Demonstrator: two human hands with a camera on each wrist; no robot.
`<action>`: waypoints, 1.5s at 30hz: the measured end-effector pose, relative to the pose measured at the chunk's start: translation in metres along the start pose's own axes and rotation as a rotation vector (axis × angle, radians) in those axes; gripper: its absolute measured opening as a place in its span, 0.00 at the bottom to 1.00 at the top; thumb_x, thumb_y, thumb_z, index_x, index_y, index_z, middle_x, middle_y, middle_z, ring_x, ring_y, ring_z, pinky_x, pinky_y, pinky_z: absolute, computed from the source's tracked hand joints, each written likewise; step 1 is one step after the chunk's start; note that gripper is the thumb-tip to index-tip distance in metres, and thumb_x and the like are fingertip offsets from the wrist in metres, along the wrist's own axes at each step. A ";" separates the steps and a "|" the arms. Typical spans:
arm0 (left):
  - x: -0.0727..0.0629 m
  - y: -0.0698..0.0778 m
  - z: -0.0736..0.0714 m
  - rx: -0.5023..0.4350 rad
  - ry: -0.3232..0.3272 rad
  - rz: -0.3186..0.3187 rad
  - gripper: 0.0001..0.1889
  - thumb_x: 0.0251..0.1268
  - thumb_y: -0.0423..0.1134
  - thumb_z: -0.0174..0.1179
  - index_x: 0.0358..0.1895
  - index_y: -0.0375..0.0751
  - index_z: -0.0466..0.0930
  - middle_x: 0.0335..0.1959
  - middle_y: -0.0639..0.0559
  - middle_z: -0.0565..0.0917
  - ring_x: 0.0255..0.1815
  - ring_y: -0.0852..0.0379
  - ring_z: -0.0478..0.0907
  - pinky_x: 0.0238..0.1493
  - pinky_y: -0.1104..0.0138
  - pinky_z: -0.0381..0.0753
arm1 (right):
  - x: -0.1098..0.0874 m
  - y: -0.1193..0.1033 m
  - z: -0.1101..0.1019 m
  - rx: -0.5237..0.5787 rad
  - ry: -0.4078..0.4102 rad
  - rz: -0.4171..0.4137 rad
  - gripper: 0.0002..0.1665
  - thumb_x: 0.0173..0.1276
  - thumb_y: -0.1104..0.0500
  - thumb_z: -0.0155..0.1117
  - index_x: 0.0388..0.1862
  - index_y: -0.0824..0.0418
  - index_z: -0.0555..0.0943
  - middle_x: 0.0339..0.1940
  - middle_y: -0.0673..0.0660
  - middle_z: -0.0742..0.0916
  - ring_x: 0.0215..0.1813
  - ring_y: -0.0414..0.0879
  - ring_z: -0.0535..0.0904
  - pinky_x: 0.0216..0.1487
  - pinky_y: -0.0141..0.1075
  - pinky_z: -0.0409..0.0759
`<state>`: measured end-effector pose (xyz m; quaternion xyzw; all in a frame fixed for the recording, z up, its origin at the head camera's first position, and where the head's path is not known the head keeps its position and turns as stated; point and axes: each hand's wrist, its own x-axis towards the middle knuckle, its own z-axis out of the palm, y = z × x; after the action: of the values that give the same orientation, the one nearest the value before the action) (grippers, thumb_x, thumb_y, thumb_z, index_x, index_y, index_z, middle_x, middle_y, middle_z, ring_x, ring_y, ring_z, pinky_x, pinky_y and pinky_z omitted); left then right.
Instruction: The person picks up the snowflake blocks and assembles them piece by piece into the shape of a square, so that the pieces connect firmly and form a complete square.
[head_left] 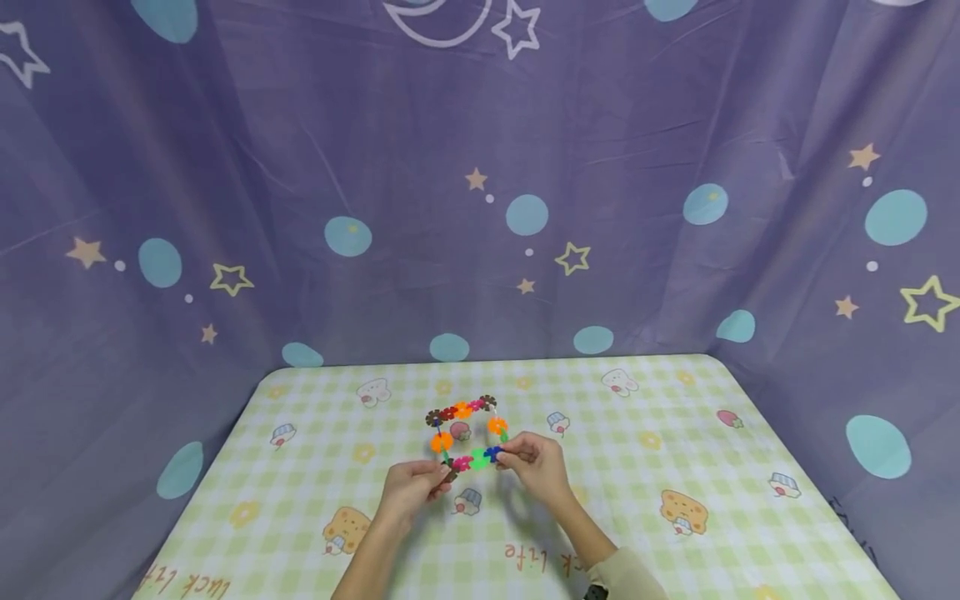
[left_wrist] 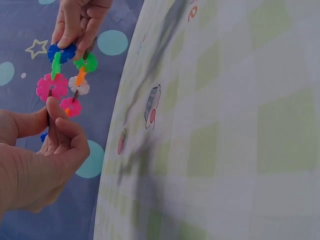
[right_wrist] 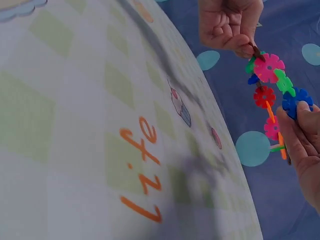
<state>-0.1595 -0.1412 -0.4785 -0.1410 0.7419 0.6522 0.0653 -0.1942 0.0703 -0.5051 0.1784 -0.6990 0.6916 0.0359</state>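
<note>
A closed loop of flower-shaped plastic interlocking discs (head_left: 462, 409) is held up over the table, in brown, red, orange, pink, green, blue and white. At its near left corner, my left hand (head_left: 408, 492) pinches a dark brown disc (head_left: 451, 476) between thumb and fingers. My right hand (head_left: 540, 467) grips a blue disc (right_wrist: 297, 102) at the near right corner. Between the hands, a pink disc (left_wrist: 52, 87) and a bright green disc (head_left: 480, 459) join the two corners. In the right wrist view the loop's far side hangs behind the near row.
The table (head_left: 720, 450) wears a green-and-white checked cloth printed with cartoon figures and lettering. A purple curtain (head_left: 420, 167) with stars and blue ovals hangs behind and beside it. Shadows of the hands and loop fall on the cloth. A dark band (head_left: 596, 592) shows at the right wrist.
</note>
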 end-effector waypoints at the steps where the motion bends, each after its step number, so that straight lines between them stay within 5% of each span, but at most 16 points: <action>1: 0.000 0.000 0.000 -0.010 -0.001 0.001 0.16 0.63 0.32 0.62 0.47 0.20 0.79 0.27 0.49 0.86 0.24 0.64 0.80 0.31 0.70 0.82 | 0.001 -0.001 -0.001 -0.005 -0.004 -0.009 0.12 0.60 0.67 0.68 0.33 0.79 0.79 0.34 0.76 0.86 0.29 0.42 0.88 0.36 0.46 0.85; 4: 0.003 -0.001 0.000 -0.025 -0.019 0.001 0.16 0.63 0.33 0.62 0.48 0.21 0.79 0.27 0.50 0.87 0.24 0.64 0.80 0.31 0.70 0.82 | 0.002 -0.009 -0.004 -0.033 -0.023 -0.027 0.08 0.59 0.70 0.67 0.35 0.77 0.80 0.35 0.75 0.86 0.31 0.52 0.88 0.37 0.44 0.86; 8: 0.005 -0.001 -0.001 -0.030 -0.042 -0.010 0.17 0.63 0.33 0.61 0.49 0.21 0.78 0.27 0.51 0.87 0.25 0.64 0.79 0.32 0.70 0.82 | 0.004 -0.014 -0.010 -0.084 -0.017 -0.049 0.12 0.58 0.68 0.69 0.41 0.73 0.82 0.39 0.72 0.87 0.36 0.52 0.88 0.39 0.37 0.86; 13: 0.005 0.003 -0.004 -0.042 -0.054 0.013 0.16 0.63 0.32 0.61 0.48 0.21 0.78 0.28 0.49 0.86 0.25 0.63 0.79 0.32 0.70 0.81 | 0.007 -0.015 -0.020 -0.131 0.181 -0.039 0.12 0.58 0.68 0.69 0.41 0.73 0.83 0.37 0.70 0.88 0.33 0.39 0.87 0.36 0.28 0.84; 18: 0.006 0.004 -0.008 -0.045 -0.045 0.017 0.15 0.63 0.32 0.61 0.48 0.21 0.78 0.27 0.49 0.86 0.25 0.63 0.79 0.31 0.70 0.81 | 0.009 -0.010 -0.024 -0.142 0.361 0.121 0.10 0.58 0.69 0.69 0.38 0.73 0.84 0.33 0.71 0.88 0.24 0.36 0.82 0.29 0.30 0.83; 24: 0.008 0.004 -0.010 -0.045 -0.053 0.010 0.16 0.64 0.33 0.61 0.48 0.21 0.78 0.28 0.48 0.86 0.26 0.62 0.79 0.32 0.70 0.82 | 0.008 0.002 -0.022 -0.040 0.203 0.358 0.19 0.64 0.63 0.66 0.49 0.74 0.80 0.38 0.67 0.89 0.31 0.44 0.87 0.37 0.37 0.87; 29: 0.009 0.004 -0.009 -0.038 -0.062 0.002 0.14 0.64 0.33 0.61 0.46 0.23 0.79 0.30 0.46 0.87 0.27 0.62 0.79 0.33 0.69 0.82 | 0.007 0.005 -0.018 0.124 0.059 0.504 0.24 0.68 0.60 0.62 0.57 0.76 0.75 0.42 0.66 0.89 0.33 0.42 0.87 0.42 0.35 0.86; 37: 0.008 0.003 -0.010 -0.050 -0.052 -0.003 0.15 0.63 0.32 0.61 0.46 0.21 0.78 0.28 0.48 0.86 0.26 0.61 0.79 0.30 0.71 0.81 | 0.008 -0.002 -0.018 0.212 0.080 0.580 0.22 0.68 0.63 0.61 0.56 0.76 0.76 0.35 0.58 0.89 0.31 0.38 0.85 0.39 0.29 0.85; 45: 0.008 0.001 -0.007 -0.038 -0.065 -0.016 0.15 0.63 0.33 0.60 0.47 0.23 0.79 0.28 0.48 0.86 0.27 0.62 0.79 0.32 0.71 0.81 | 0.008 -0.011 -0.018 0.261 0.066 0.571 0.23 0.68 0.64 0.61 0.57 0.79 0.73 0.32 0.55 0.89 0.31 0.38 0.85 0.38 0.28 0.85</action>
<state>-0.1668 -0.1489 -0.4790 -0.1266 0.7256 0.6701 0.0919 -0.2017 0.0866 -0.4919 -0.0447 -0.6247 0.7629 -0.1604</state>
